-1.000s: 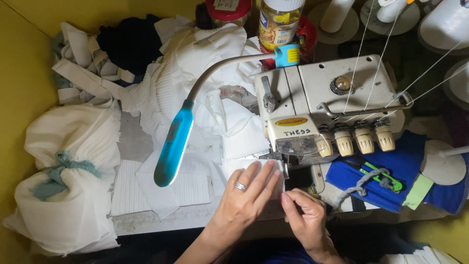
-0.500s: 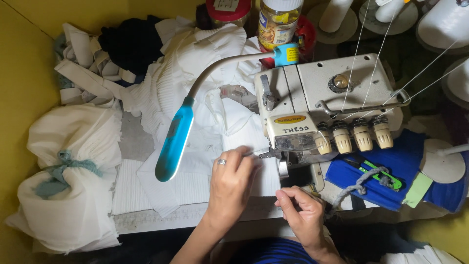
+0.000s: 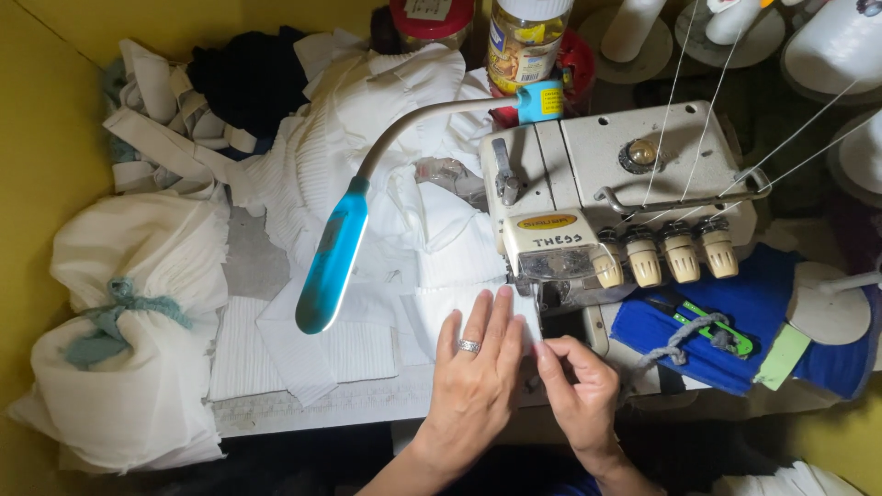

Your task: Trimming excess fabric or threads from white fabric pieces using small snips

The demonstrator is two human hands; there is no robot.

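Observation:
My left hand (image 3: 478,381), a ring on one finger, lies flat with fingers spread on a white pleated fabric piece (image 3: 441,308) just in front of the needle area of a cream overlock sewing machine (image 3: 606,184). My right hand (image 3: 574,390) sits right beside it and pinches the fabric's near edge between thumb and fingers. The fabric runs under the machine's foot and out to the left.
A blue gooseneck lamp (image 3: 333,255) arches over the cloth. White pleated pieces (image 3: 303,344) are piled left, and a tied white cloth bundle (image 3: 129,321) lies far left. Blue cloth with green snips (image 3: 712,326) lies right. Jars (image 3: 524,41) and thread cones (image 3: 850,41) stand behind.
My left hand went forward toward the machine, then came back a little toward me. My right hand stayed at the fabric's near edge throughout.

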